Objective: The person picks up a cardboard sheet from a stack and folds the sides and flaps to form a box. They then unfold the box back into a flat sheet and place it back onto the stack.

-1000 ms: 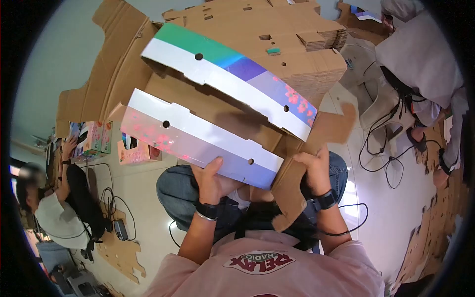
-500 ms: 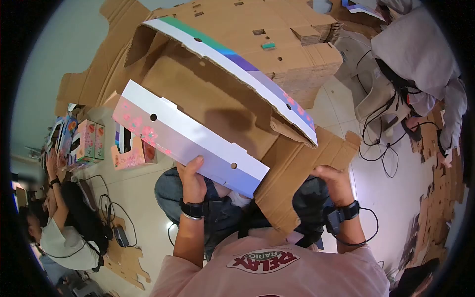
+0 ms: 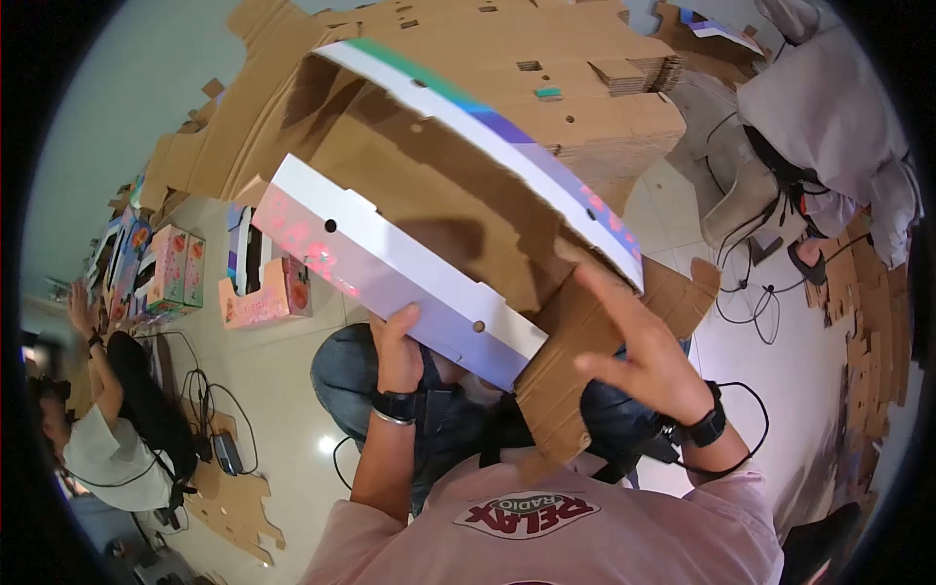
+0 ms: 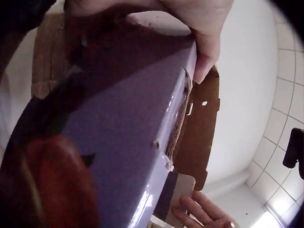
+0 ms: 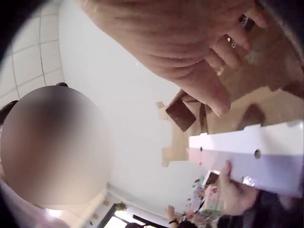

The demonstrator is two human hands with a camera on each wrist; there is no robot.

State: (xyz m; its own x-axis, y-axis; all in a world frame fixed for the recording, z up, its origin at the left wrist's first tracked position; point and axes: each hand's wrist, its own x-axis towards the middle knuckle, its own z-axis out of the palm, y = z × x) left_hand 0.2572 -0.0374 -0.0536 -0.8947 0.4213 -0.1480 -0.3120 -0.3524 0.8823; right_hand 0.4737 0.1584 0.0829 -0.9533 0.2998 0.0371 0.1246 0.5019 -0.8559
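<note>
A partly folded cardboard box (image 3: pixel 405 276) lies tilted over the person's lap, its brown inside facing up. Pink flowers and lavender print cover its near side; the far side panel (image 3: pixel 507 135) shows a green-to-purple strip. My left hand (image 3: pixel 398 353) grips the near side panel, thumb over the outer face, other fingers hidden beneath. The right hand (image 3: pixel 648 356) is held with fingers extended at the box's right end, fingertips by the inner corner. Under it, a brown end flap (image 3: pixel 558 405) sticks out towards the lap. In the left wrist view the lavender box face (image 4: pixel 123 109) fills the middle.
Stacked flat cardboard sheets (image 3: pixel 614 132) stand behind the box. Finished-looking flowered boxes (image 3: pixel 175 273) and a pink carton (image 3: pixel 268 292) are on the floor at left. Other people sit at both sides. Black cables (image 3: pixel 751 283) lie on the tiles at right.
The far side panel has swung outward, widening the box's opening. My right hand let go of the end flap, moved right, then came back in over the right end. The left hand keeps its grip.
</note>
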